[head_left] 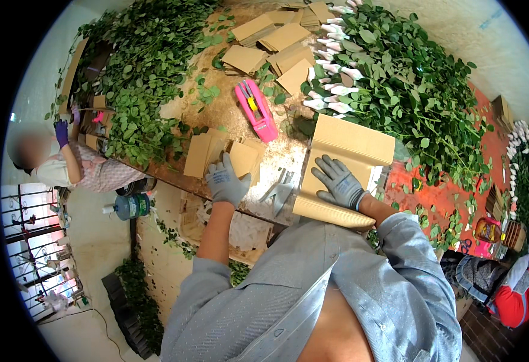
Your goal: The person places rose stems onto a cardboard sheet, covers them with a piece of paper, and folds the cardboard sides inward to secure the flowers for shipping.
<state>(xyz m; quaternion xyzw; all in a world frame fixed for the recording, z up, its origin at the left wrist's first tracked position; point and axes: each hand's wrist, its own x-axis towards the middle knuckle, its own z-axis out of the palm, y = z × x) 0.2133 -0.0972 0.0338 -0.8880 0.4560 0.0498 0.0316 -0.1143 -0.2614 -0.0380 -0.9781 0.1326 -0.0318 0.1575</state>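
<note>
My left hand (227,182), in a grey work glove, rests at the near edge of small flat cardboard pieces (247,158). Its fingers point forward over them and its thumb stands apart. My right hand (340,184), gloved alike, lies flat with fingers spread on a larger cardboard sheet (352,140). This sheet is bent up along its far and near sides, with the hand on the middle panel. Between my hands, a grey metal piece (281,188) lies near the table's front edge. Farther off is a pink tape dispenser (256,111) with a yellow part.
Leafy green stems cover the table (183,107) at the far left. More stems with white-wrapped heads (337,90) lie at the far right, beside stacked cardboard pieces (285,39). A person with a purple glove (61,133) stands left; another in red (514,304) is at right.
</note>
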